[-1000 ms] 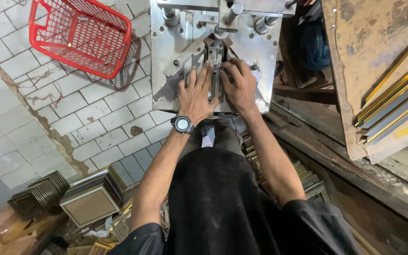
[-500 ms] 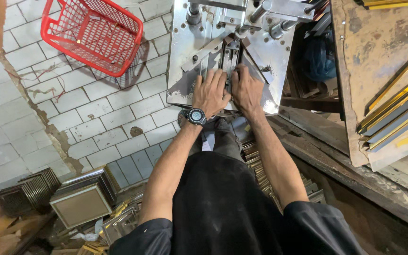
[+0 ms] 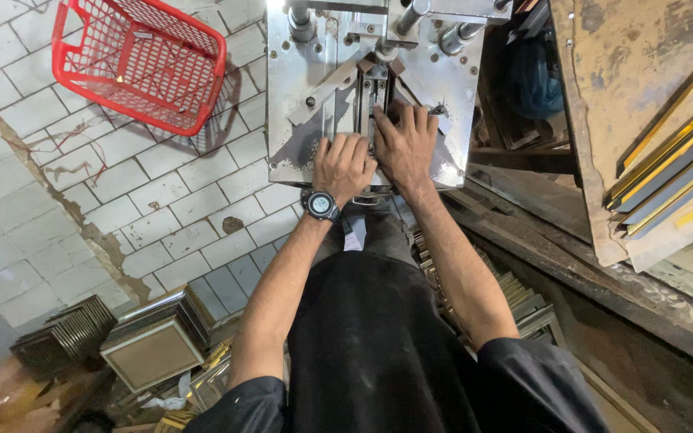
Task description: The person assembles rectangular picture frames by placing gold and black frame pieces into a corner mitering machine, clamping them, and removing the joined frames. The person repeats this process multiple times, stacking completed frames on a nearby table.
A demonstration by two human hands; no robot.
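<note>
**Both hands pressing a frame corner into the joining machine**

While I look down from my head camera, my left hand (image 3: 345, 164) and right hand (image 3: 404, 144) lie flat, fingers closed down on the frame piece (image 3: 376, 120) at the steel plate (image 3: 298, 120)'s V-guide; next comes steady downward pressure, I judge.

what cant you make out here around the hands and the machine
- Head view: what lies under the left hand and right hand; the hands cover it.
- Head view: the top of the machine, cut off by the upper edge.
- Head view: the face of the watch, too small to read.
- Head view: the stack by the right arm, partly hidden by it.
</note>
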